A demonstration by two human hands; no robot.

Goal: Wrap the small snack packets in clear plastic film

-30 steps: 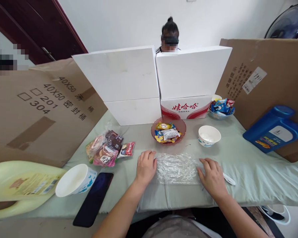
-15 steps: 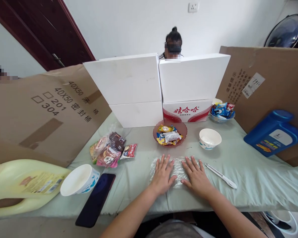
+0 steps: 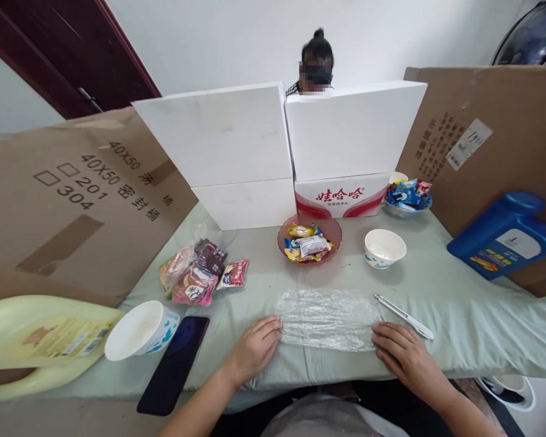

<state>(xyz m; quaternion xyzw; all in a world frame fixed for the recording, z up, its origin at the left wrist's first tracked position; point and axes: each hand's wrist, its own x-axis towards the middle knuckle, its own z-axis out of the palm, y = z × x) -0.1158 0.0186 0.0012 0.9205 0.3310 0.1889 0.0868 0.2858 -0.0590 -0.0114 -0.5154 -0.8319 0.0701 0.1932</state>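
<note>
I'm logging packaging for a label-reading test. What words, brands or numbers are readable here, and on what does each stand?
"40X50", "40X50 密封桶", "201", "304": left cardboard sheet.
"娃哈哈": white and red box; the small line beneath is too small.
Right cardboard sheet print and sticker: blurred.
Blue jug label, yellow jug label, snack packets: too small to read.

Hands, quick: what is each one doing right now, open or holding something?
Left hand: fingers loosely curled, touching the left edge of the plastic wrap sheet, gripping nothing.
Right hand: open, flat at the sheet's right edge.
</note>
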